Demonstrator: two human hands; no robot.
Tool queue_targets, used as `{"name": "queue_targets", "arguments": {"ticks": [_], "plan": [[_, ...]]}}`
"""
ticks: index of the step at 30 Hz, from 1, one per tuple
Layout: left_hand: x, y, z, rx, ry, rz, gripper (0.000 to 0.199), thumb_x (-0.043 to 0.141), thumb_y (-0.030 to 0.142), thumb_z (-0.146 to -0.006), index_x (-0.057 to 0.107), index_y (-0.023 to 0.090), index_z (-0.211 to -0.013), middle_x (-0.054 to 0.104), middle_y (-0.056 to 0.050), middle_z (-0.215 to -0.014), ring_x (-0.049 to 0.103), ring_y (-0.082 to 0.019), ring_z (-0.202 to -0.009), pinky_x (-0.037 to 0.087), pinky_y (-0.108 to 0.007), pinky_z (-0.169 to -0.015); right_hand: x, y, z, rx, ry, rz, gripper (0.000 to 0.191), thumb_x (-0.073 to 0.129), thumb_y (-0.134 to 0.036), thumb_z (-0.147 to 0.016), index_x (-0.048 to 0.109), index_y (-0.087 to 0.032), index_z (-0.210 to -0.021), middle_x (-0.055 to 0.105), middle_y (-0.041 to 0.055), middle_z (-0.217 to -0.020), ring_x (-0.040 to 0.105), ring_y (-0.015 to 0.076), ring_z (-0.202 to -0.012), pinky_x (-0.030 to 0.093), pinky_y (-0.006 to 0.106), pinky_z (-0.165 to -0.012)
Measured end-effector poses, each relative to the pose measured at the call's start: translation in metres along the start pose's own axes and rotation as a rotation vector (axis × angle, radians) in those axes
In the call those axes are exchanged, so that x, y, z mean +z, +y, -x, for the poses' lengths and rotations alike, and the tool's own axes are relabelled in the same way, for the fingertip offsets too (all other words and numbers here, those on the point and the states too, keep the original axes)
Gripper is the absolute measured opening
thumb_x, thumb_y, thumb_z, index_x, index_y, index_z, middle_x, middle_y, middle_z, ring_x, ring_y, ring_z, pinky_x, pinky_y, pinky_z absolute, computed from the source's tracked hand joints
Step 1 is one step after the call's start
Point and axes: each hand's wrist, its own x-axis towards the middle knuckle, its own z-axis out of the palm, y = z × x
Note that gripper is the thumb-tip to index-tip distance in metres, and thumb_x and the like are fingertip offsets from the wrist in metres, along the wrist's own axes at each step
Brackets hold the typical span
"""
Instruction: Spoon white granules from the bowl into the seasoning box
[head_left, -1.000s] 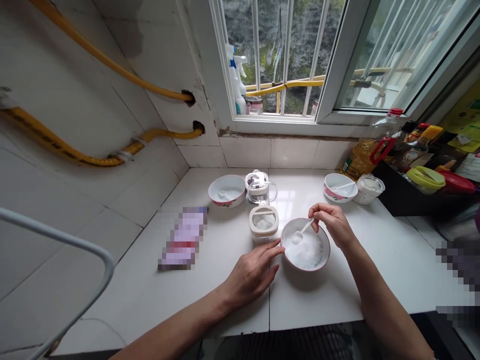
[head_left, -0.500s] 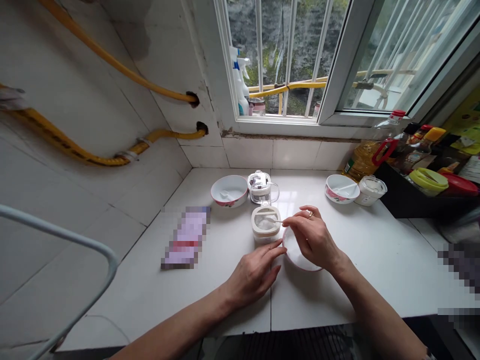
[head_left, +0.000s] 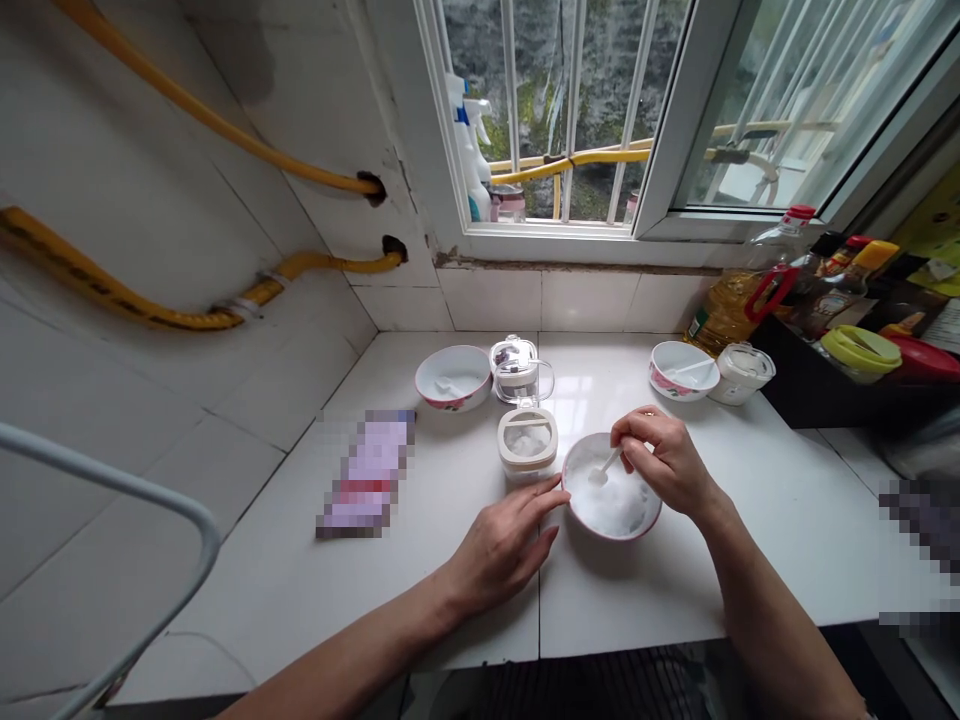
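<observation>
White ceramic bowl [head_left: 616,537], pink-rimmed, on the desk [head_left: 795,540], centre front, holding white granules [head_left: 615,508]. Right hand [head_left: 664,462] at the bowl's 2 o'clock: fingers [head_left: 637,430] pressed together, pinching the handle of a white plastic spoon [head_left: 598,475], scoop at the granules. Left hand [head_left: 504,548] at 8 o'clock: fingers [head_left: 544,497] loosely extended, tips at the rim. Square plastic container [head_left: 527,440], open, at 10 o'clock, just beside the bowl. Glass jar [head_left: 516,370] behind it. Small bowl [head_left: 452,378] further out at 11 o'clock; second small bowl [head_left: 679,370] at 1 o'clock. Handling, judged: spoon light and thin, best held by the handle end; bowl likely fairly heavy, slick and breakable, best taken by the rim with both hands.
</observation>
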Motion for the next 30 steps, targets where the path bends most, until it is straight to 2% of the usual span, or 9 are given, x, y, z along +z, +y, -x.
{"name": "queue_targets", "arguments": {"ticks": [4, 6, 9, 12, 16, 25, 30], "plan": [[0.0, 0.0, 0.0, -0.01, 0.002, -0.002, 0.039, 0.052, 0.011, -0.092, 0.05, 0.018, -0.13, 0.067, -0.015, -0.129, 0.066, -0.023, -0.12, 0.06, -0.035, -0.094, 0.009, -0.004, 0.0, 0.014, -0.134, -0.002, 0.023, 0.042, -0.009, -0.077, 0.059, -0.023, -0.07, 0.063, -0.0008, -0.057, 0.058, 0.0199, -0.07, 0.048, 0.033, -0.072], [0.0, 0.001, 0.0, -0.007, 0.005, -0.007, 0.038, 0.051, 0.011, -0.093, 0.051, 0.018, -0.13, 0.067, -0.015, -0.128, 0.066, -0.023, -0.119, 0.06, -0.035, -0.094, 0.01, -0.005, 0.0, 0.051, -0.158, -0.032, 0.023, 0.042, -0.009, -0.077, 0.059, -0.023, -0.07, 0.064, -0.0011, -0.056, 0.059, 0.0201, -0.071, 0.047, 0.034, -0.074], [0.001, 0.001, 0.0, 0.001, 0.007, -0.008, 0.037, 0.051, 0.011, -0.093, 0.05, 0.017, -0.129, 0.068, -0.015, -0.126, 0.066, -0.023, -0.119, 0.06, -0.035, -0.094, 0.008, -0.005, -0.002, 0.161, -0.119, -0.134, 0.022, 0.042, -0.013, -0.078, 0.058, -0.022, -0.067, 0.064, -0.0013, -0.053, 0.059, 0.0189, -0.065, 0.047, 0.034, -0.074], [0.001, 0.0, 0.001, -0.002, 0.004, -0.002, 0.037, 0.051, 0.011, -0.093, 0.05, 0.017, -0.13, 0.068, -0.015, -0.126, 0.066, -0.023, -0.119, 0.061, -0.035, -0.094, 0.003, -0.004, -0.005, 0.316, -0.078, -0.312, 0.018, 0.044, -0.02, -0.077, 0.059, -0.021, -0.067, 0.06, -0.0025, -0.049, 0.056, 0.0158, -0.053, 0.047, 0.031, -0.066], [0.0, 0.0, 0.0, -0.013, -0.004, 0.005, 0.038, 0.051, 0.011, -0.092, 0.05, 0.017, -0.13, 0.067, -0.015, -0.128, 0.066, -0.023, -0.119, 0.061, -0.036, -0.094, 0.0, -0.003, -0.007, 0.452, -0.048, -0.492, 0.015, 0.05, -0.027, -0.073, 0.061, -0.02, -0.065, 0.058, -0.0022, -0.047, 0.055, 0.0149, -0.049, 0.046, 0.028, -0.058], [0.0, 0.0, 0.0, 0.003, 0.005, -0.008, 0.038, 0.051, 0.011, -0.092, 0.05, 0.017, -0.13, 0.068, -0.015, -0.126, 0.067, -0.024, -0.118, 0.061, -0.036, -0.092, 0.0, 0.005, -0.011, 0.552, 0.043, -0.618, 0.014, 0.056, -0.029, -0.07, 0.064, -0.019, -0.066, 0.06, -0.0009, -0.046, 0.054, 0.0153, -0.051, 0.045, 0.031, -0.064], [0.001, -0.001, 0.001, 0.002, 0.009, -0.014, 0.038, 0.051, 0.011, -0.092, 0.05, 0.017, -0.13, 0.067, -0.015, -0.128, 0.067, -0.023, -0.118, 0.061, -0.035, -0.093, 0.008, -0.004, -0.012, 0.46, 0.155, -0.681, 0.015, 0.058, -0.032, -0.079, 0.064, -0.019, -0.078, 0.065, 0.0, -0.057, 0.063, 0.018, -0.06, 0.05, 0.034, -0.072]]}}
